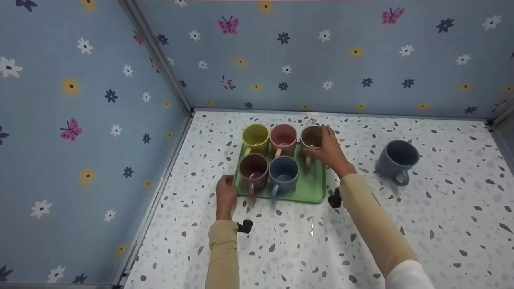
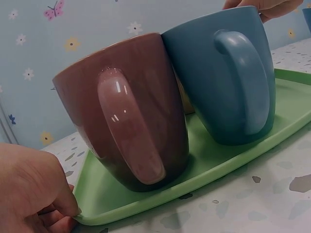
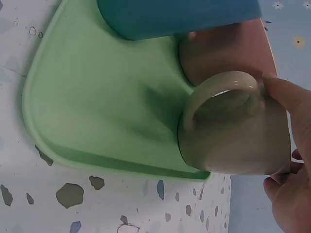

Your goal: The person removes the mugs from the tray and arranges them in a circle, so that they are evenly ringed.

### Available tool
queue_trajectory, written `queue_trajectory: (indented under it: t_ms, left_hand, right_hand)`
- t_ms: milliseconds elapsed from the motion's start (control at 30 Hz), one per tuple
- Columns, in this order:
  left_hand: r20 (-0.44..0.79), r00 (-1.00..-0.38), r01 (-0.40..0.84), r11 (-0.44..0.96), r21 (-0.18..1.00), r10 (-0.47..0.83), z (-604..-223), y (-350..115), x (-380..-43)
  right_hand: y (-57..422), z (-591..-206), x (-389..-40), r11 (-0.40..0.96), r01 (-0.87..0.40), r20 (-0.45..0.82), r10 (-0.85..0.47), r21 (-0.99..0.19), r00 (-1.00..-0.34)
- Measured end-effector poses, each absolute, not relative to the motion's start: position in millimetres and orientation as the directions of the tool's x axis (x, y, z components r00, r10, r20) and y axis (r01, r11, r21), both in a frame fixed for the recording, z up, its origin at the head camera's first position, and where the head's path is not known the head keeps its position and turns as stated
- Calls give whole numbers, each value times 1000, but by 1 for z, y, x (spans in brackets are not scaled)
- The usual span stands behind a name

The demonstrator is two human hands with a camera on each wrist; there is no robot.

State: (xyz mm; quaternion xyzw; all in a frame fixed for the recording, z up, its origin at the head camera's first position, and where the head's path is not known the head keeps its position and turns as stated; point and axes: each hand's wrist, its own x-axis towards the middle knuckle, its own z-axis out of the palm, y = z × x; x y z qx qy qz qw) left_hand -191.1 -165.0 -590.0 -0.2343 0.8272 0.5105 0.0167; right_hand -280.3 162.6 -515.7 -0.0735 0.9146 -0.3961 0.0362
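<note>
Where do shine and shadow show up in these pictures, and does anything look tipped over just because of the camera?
Head view: a small glare streak on the table; left wrist view: white glints on the brown mug's handle, scene tilted; right wrist view: soft shadow on the tray beside the beige mug, everything turned sideways.

The glossy beige cylindrical mug (image 3: pixel 238 141) is upright in the right hand (image 1: pixel 331 151). The shallow, green, rectangular plastic tray (image 1: pixel 311 182) lies flat, gripped near one corner by the left hand (image 1: pixel 226 193).
</note>
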Motion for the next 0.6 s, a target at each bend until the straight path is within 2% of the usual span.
queue_trajectory:
  t_ms: [233, 600]
  left_hand:
    - [-279, -884, -413, 350, 841, -375, -589, -166, -192]
    - [-344, -865, -464, 323, 824, -364, -590, -166, -194]
  right_hand:
    - [160, -515, -282, 666, -55, -40, -126, -744, -991]
    - [161, -522, -279, 674, -94, 43, -91, -733, -995]
